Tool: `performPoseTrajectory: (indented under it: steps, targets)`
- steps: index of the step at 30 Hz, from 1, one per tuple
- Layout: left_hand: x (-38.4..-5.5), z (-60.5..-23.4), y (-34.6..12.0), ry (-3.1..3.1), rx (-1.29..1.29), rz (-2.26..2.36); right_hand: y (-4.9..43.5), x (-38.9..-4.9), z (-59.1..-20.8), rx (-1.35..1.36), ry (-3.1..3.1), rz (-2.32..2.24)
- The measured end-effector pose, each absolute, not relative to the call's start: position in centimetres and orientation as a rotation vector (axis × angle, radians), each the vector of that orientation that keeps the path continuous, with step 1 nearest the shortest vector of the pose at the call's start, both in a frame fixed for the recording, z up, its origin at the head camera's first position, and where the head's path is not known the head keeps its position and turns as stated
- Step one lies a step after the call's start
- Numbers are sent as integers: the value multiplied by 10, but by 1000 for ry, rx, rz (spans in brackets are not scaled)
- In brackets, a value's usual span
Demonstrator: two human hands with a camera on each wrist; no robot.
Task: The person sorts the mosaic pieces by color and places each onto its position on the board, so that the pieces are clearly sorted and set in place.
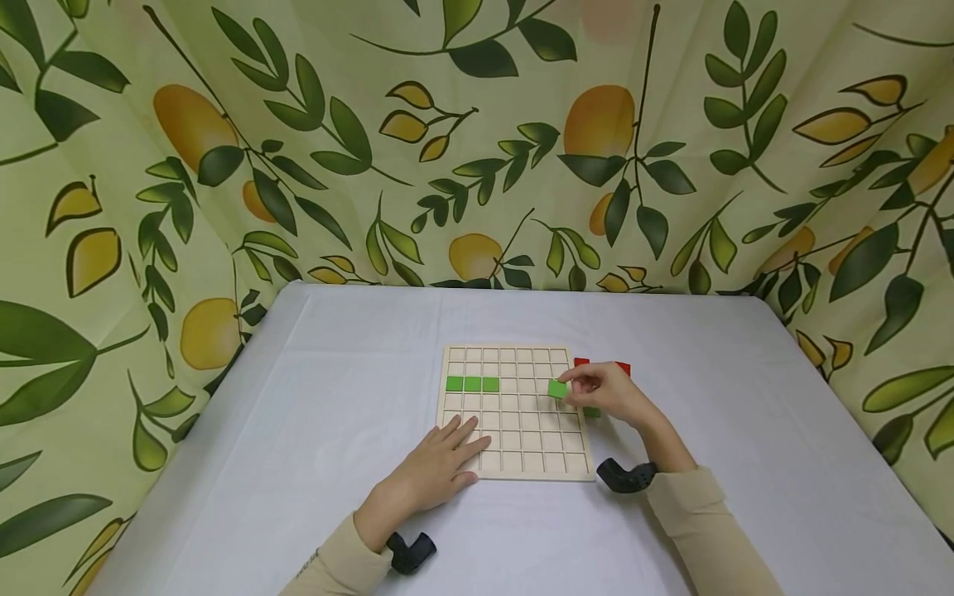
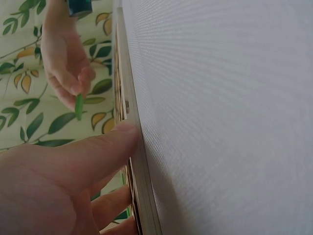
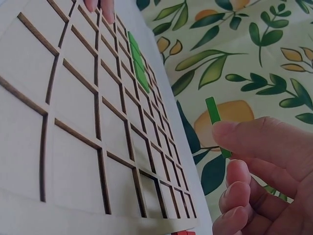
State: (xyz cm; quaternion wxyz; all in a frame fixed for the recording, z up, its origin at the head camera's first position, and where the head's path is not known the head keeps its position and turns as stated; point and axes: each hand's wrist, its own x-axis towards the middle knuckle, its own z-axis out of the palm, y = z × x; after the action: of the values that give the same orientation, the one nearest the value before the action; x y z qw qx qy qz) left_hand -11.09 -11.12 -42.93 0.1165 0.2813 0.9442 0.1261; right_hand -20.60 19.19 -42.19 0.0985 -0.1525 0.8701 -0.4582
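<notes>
Head view: pinching a flat, square, plain bright-green tile [image 1: 556, 389], thin edge-on, in the nearly closed right grip [image 1: 605, 392], held over the right side of a pale wooden grid board [image 1: 511, 421]; resting the left grip [image 1: 434, 470], empty and loosely spread, across its near-left corner.

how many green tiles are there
5 visible: three tiles in a row on the board, one in the right hand, one beside the board's right edge; the hand may hide more.
</notes>
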Motion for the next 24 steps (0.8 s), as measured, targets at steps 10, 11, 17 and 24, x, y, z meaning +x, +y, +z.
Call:
performPoseTrajectory:
  steps: [10,11,17,24]
  targets:
    - [-110,-429,-111,2760,822,383,183,-212,-420,-438,2558,-1361]
    - [-110,-428,-111,2760,821,384,182,-212,-419,-444,2558,-1361]
    - [-110,-428,-111,2760,825,374,177,-214,-418,-449,2538,-1381]
    - [-112,-429,-111,2763,814,360,172,-218,-422,-464,2521,-1403]
